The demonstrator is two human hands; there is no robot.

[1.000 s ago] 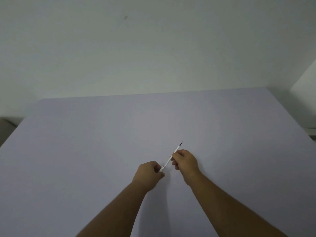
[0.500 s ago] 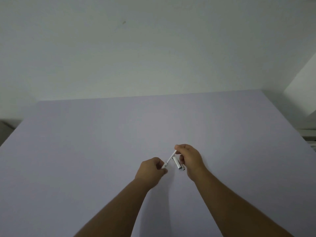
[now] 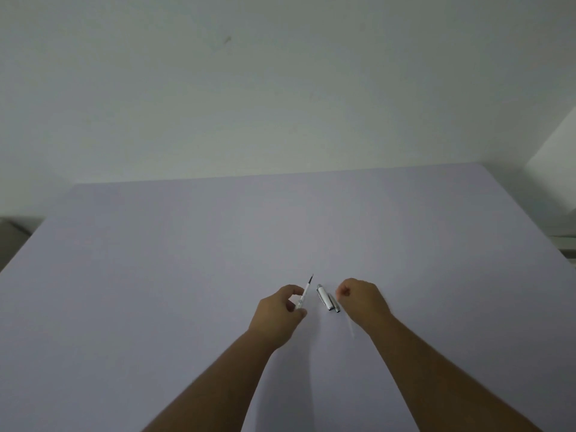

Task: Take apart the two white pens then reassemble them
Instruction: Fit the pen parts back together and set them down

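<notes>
My left hand pinches a thin white pen refill near its lower end, with the dark tip pointing up and away from me. Two short white-and-silver pen pieces lie side by side on the table between my hands. My right hand hovers just right of them with its fingers curled shut, and I see nothing in it. A faint white slender piece lies on the table beside my right wrist, too blurred to identify.
The pale lilac table stretches wide on all sides and ends at a plain wall behind. Its right edge drops off near a white ledge.
My hands have moved apart. The right hand let go of the refill's upper end and shifted right, leaving the silver pieces in plain view. The left hand keeps the refill, now more upright.
</notes>
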